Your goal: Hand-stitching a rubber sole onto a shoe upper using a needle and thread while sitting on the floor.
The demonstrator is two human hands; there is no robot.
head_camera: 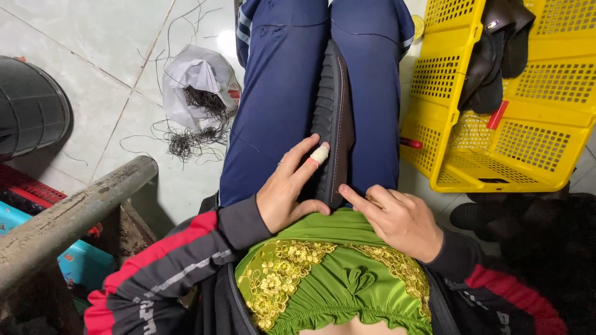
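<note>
Shoe [334, 118], dark and flat, lying sole-side up between the knees in the middle of the frame. Left hand [292, 192] resting on its left edge, fingers spread loose, one finger [318, 155] wrapped in tape. Right hand [400, 220] near the heel end, pointing finger out, not gripping. Hands apart, neither one clamped on the shoe. Looks like work on this shoe is in the middle, not finished. Yellow crate [528, 124] at upper right with more dark shoes [496, 56] inside. White bag [198, 80] with thread scraps [192, 139] at upper left.
</note>
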